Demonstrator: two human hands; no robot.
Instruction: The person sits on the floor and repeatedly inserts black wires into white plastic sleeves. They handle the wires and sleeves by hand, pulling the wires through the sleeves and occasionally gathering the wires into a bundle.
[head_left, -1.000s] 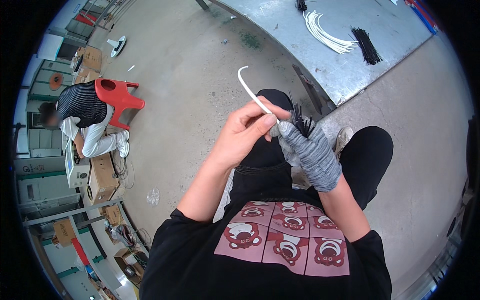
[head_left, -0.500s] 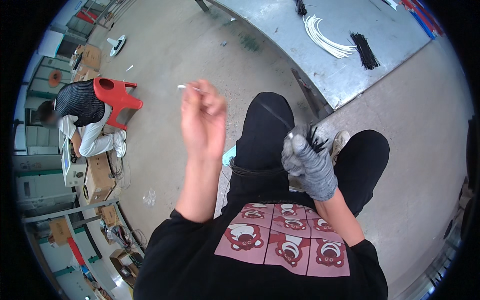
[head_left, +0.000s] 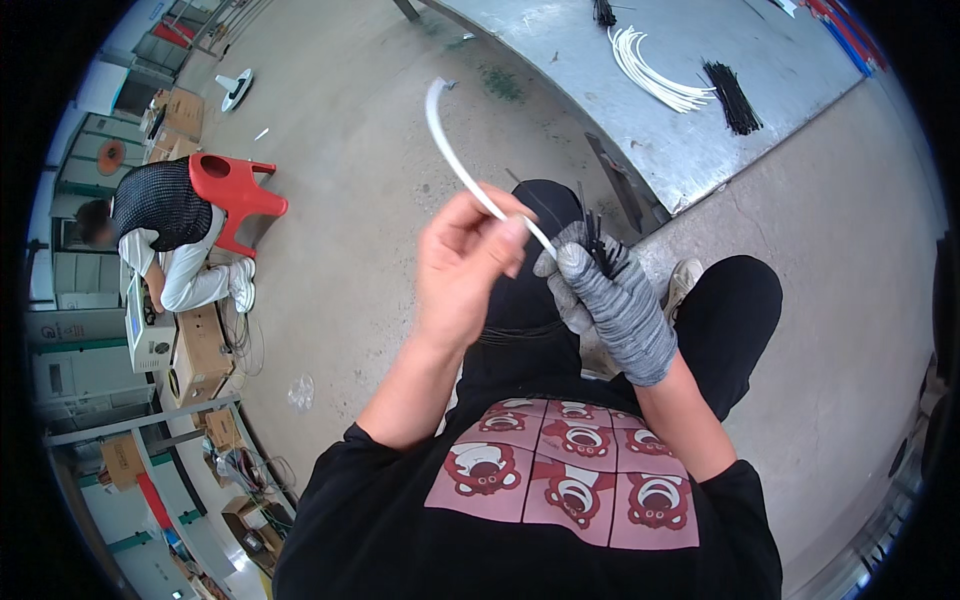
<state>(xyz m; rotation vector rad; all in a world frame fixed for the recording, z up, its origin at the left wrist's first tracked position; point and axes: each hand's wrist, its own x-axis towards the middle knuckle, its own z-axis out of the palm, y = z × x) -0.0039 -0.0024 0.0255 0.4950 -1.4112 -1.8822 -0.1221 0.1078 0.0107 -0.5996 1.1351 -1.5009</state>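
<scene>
A thin white tube [head_left: 452, 157] curves up and to the left from both hands, its far end over the floor. My bare left hand [head_left: 468, 252] pinches it partway along, between thumb and fingers. My right hand [head_left: 612, 298], in a grey knitted glove, grips the tube's lower end between thumb and forefinger. A cluster of thin black strands [head_left: 601, 245] sticks up from that same gloved hand; their lower parts are hidden in it. Loops of thin black cord [head_left: 520, 335] lie across my left thigh.
Ahead right stands a metal table [head_left: 590, 85] bearing a bundle of curved white tubes [head_left: 645, 75] and a bundle of black strands [head_left: 732, 97]. At left, a person [head_left: 165, 210] bends over a white device [head_left: 150, 335], beside a red stool [head_left: 235, 190]. Cartons [head_left: 200, 350] stand near.
My left hand has come right and closer to the gloved hand. The white tube now stretches in a long curve through both hands; before, only a short white piece showed at my left fingers.
</scene>
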